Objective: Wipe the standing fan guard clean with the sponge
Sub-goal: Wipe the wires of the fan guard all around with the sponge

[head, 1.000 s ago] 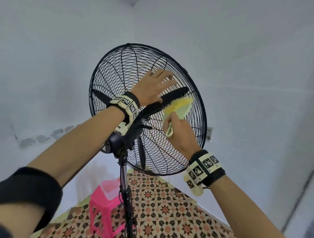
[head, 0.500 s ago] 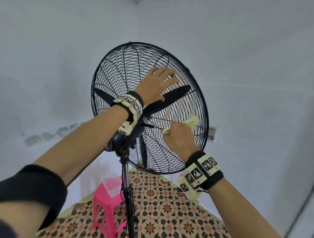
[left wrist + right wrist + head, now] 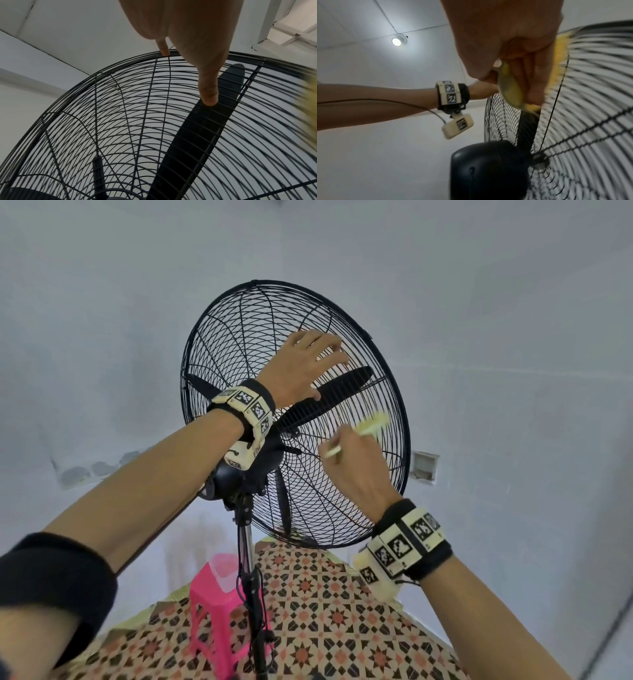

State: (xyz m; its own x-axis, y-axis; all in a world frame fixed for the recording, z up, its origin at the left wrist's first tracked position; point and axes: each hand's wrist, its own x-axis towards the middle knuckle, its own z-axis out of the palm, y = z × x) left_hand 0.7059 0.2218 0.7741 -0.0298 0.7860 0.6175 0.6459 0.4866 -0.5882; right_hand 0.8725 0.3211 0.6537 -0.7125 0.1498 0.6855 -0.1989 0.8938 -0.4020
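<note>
Two hands on the fan guard [image 3: 239,344]
Left hand [image 3: 301,364] spread flat steadies springy wires; right hand [image 3: 356,463] fingers clamp the soft, squashy sponge [image 3: 373,422] edgewise.

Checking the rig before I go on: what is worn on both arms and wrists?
Bare forearms. Each wrist carries a black fabric strap with cream blocks printed with black-and-white square markers: left wrist band, right wrist band. A cream camera pod hangs under the left band, trailing a thin dark cable. A black elbow sleeve covers the left arm.
</note>
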